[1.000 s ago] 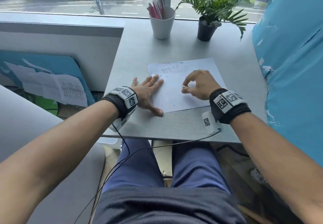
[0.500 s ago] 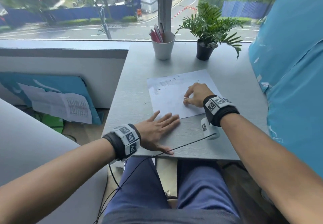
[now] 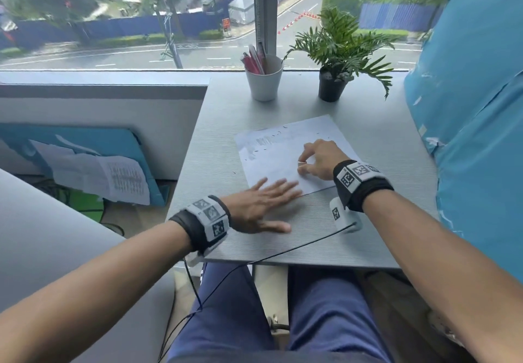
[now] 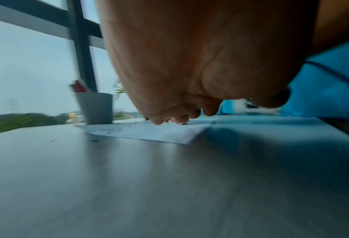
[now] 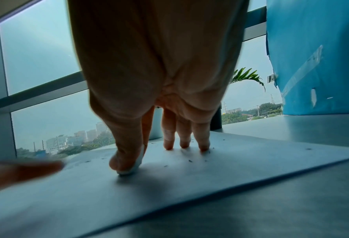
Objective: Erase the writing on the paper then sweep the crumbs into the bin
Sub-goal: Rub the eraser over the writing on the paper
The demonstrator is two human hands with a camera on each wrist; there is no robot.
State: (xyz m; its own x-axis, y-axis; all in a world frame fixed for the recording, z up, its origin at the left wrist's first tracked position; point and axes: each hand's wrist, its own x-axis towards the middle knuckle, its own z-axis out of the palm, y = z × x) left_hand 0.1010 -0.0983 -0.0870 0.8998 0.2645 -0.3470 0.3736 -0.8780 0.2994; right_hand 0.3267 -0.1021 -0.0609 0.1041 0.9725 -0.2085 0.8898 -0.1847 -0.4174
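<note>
1. The right hand [image 3: 321, 160] pinches a white eraser [image 3: 302, 162] against the paper [image 3: 271, 161].
2. The left hand [image 3: 259, 207] lies flat, fingers spread, on the paper's near corner.
3. Crumbs [image 5: 189, 161] dot the paper on the desk [image 3: 220, 142].

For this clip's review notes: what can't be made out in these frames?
- Bin: in no view.
- Writing on the paper: head view shows only a faint grey smudge, too small to read.
- Eraser: mostly hidden by the right hand; only a white edge shows.
- Left hand fingers: motion-blurred in head and wrist views, so contact with the paper is unclear.
- Crumbs: tiny specks, uncountable.
</note>
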